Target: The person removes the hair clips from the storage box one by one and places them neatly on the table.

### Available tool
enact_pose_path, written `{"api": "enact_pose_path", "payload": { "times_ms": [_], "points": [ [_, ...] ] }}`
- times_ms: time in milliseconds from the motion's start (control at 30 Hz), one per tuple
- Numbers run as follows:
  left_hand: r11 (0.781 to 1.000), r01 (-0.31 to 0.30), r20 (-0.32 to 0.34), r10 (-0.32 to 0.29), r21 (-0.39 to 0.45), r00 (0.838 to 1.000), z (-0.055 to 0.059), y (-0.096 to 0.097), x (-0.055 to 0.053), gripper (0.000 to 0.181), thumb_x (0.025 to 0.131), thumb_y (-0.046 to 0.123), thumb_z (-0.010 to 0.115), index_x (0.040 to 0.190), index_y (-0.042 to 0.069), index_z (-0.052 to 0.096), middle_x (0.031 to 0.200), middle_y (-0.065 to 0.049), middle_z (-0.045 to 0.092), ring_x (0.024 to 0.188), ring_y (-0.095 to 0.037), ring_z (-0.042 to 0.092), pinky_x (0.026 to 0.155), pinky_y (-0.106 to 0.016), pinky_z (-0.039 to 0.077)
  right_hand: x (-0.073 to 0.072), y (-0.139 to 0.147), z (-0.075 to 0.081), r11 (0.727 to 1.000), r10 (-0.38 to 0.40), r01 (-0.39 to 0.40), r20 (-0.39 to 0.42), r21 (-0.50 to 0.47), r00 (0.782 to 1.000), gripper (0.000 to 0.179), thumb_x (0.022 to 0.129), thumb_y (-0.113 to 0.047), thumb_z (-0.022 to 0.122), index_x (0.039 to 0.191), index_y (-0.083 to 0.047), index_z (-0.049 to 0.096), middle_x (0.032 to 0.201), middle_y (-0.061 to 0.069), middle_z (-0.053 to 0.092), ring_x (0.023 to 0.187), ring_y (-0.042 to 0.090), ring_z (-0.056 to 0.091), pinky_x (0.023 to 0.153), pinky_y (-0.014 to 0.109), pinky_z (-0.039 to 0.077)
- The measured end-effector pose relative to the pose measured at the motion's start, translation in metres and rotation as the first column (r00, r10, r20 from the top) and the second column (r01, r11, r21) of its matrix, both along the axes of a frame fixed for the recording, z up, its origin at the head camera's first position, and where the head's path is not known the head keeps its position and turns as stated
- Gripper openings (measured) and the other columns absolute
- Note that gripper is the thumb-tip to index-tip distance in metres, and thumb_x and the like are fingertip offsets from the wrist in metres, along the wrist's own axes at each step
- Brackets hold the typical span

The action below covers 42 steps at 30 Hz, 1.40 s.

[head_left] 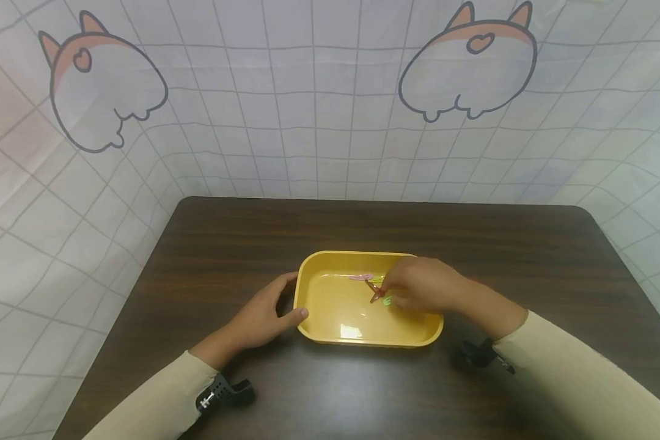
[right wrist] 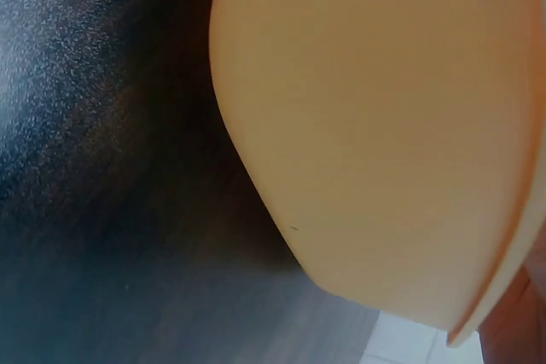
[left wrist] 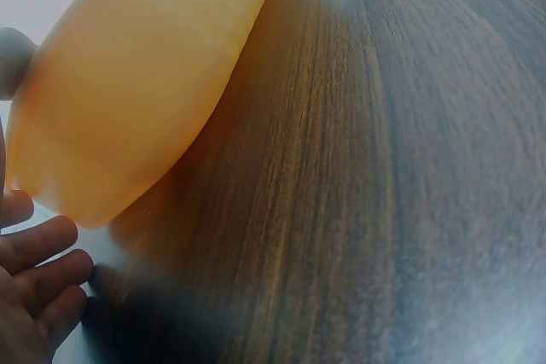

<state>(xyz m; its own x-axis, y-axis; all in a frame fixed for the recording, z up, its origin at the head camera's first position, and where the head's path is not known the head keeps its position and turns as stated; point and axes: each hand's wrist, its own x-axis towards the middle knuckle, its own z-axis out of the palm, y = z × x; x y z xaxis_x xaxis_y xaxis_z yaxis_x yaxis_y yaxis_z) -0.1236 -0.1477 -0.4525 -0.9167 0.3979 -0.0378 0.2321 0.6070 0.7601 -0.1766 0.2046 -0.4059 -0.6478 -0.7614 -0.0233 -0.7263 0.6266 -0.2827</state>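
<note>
A yellow plastic tray (head_left: 330, 327) with rounded corners stands on the table. At its left end is my left hand (head_left: 264, 315); the thumb lies at the rim, and the other fingers are spread loosely beside the outer wall, as the left wrist view also shows. My right hand (head_left: 426, 284) reaches over the right part of the tray with bent fingers among small hair clips. A pink clip (head_left: 361, 277), a reddish-brown clip (head_left: 375, 297), a green clip (head_left: 387, 300) and a yellow one (head_left: 376, 280) show beside it. Whether the fingertips pinch a clip is hidden.
The dark wood-grain table (head_left: 242, 232) has rounded far corners. Behind it hangs a white checked curtain (head_left: 335, 146) with cartoon animal prints. Dark straps with devices sit at both wrists. The tray's outer wall (right wrist: 375, 125) fills much of the right wrist view.
</note>
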Motion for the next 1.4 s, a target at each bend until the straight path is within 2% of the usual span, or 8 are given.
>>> {"api": "enact_pose_path", "payload": {
  "times_ms": [300, 600, 767, 1400],
  "points": [
    [1.0, 0.004, -0.006, -0.004, 0.006, 1.0, -0.001, 0.0, 0.0, 0.074, 0.093, 0.042, 0.075, 0.153, 0.014, 0.042, 0.145, -0.002, 0.054, 0.136, -0.024, 0.049, 0.111, -0.051, 0.04, 0.001, -0.003, -0.005, 0.997, -0.012, 0.011, 0.019, 0.071, 1.0, 0.012, 0.087, -0.021, 0.079, 0.099, -0.021, 0.08, 0.09, -0.011, 0.066, 0.086, 0.016, 0.057, 0.078, 0.04, 0.053],
    [1.0, 0.0, -0.01, 0.0, 0.007, 1.0, -0.002, -0.001, 0.0, 0.073, 0.093, 0.042, 0.075, 0.152, 0.014, 0.042, 0.144, -0.003, 0.055, 0.136, -0.024, 0.05, 0.111, -0.052, 0.04, 0.0, -0.008, -0.007, 0.995, -0.028, 0.026, 0.023, 0.091, 0.999, 0.011, 0.087, -0.02, 0.081, 0.098, -0.021, 0.08, 0.088, -0.011, 0.068, 0.084, 0.015, 0.058, 0.081, 0.04, 0.054],
    [1.0, 0.001, -0.009, -0.001, 0.011, 1.0, -0.002, -0.001, -0.001, 0.073, 0.093, 0.041, 0.075, 0.152, 0.014, 0.042, 0.144, -0.002, 0.055, 0.135, -0.024, 0.05, 0.11, -0.051, 0.04, 0.0, -0.011, -0.005, 0.993, -0.037, 0.033, 0.037, 0.111, 0.999, 0.009, 0.088, -0.018, 0.08, 0.096, -0.021, 0.08, 0.085, -0.011, 0.066, 0.079, 0.014, 0.056, 0.077, 0.038, 0.053],
    [1.0, -0.01, -0.002, 0.01, 0.012, 1.0, -0.002, 0.0, 0.0, 0.074, 0.093, 0.043, 0.075, 0.152, 0.015, 0.042, 0.144, -0.002, 0.055, 0.135, -0.024, 0.05, 0.11, -0.051, 0.041, -0.002, -0.012, -0.01, 0.994, -0.038, 0.036, 0.019, 0.107, 0.999, 0.012, 0.087, -0.011, 0.075, 0.087, -0.023, 0.074, 0.075, -0.011, 0.058, 0.07, 0.011, 0.05, 0.066, 0.031, 0.046]
  ]
}}
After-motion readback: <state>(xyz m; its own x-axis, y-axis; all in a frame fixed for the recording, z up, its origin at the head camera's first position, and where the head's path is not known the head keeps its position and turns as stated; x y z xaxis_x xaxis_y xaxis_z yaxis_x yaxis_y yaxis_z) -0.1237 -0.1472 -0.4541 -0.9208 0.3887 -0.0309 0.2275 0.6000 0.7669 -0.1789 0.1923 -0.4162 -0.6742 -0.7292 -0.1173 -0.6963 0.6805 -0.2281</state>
